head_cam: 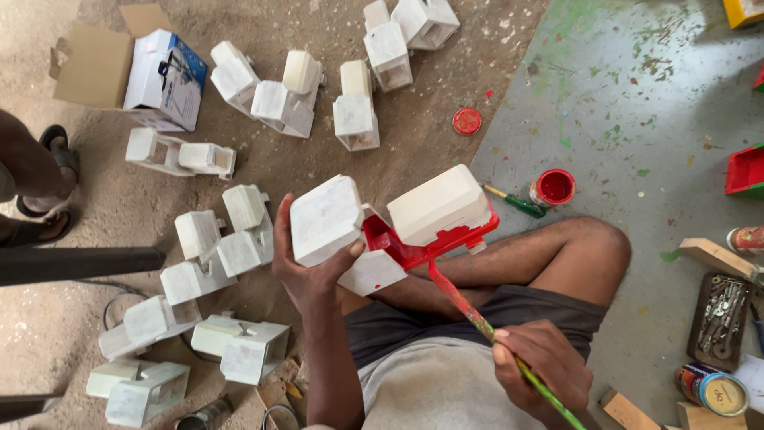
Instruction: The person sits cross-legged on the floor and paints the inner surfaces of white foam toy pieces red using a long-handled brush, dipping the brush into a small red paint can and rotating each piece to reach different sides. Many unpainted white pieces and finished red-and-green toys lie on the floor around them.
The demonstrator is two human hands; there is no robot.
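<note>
My left hand (306, 267) grips a white wooden toy truck (434, 203) from its left side, thumb on the front block, holding it above my crossed legs. Part of the truck's frame between the two white blocks is painted red. My right hand (537, 362) holds a thin paintbrush (465, 306) smeared with red and green; its tip touches the red frame under the truck.
Several unpainted white toy trucks (219, 255) lie on the sandy floor to the left. A small open can of red paint (554, 188), its red lid (466, 121) and a green-handled screwdriver (517, 203) sit ahead. Another person's sandalled feet (44, 191) are at far left. A cardboard box (131, 72) sits at the upper left.
</note>
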